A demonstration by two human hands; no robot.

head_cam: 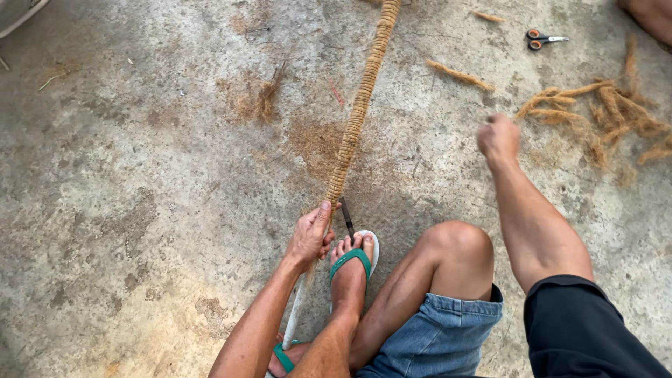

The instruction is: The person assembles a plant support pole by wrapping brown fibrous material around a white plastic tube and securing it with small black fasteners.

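Note:
A long pole wrapped in brown coir rope (360, 105) runs from the top of the view down toward me. My left hand (310, 234) grips it where the wrapping ends and the bare white pole (292, 318) begins. A dark thin tool (347, 218) lies beside that hand, near my foot in a green sandal (352, 262). My right hand (498, 137) is reaching out over the concrete toward a heap of short coir bundles (602, 115), fingers curled; it is blurred and I cannot see anything in it.
Orange-handled scissors (544, 39) lie at the top right. A single coir bundle (458, 74) and loose fibre patches (255, 98) lie on the concrete floor (126, 210). My bent knee (455, 245) is beside the pole. Another person's limb (651, 17) shows at the top right corner.

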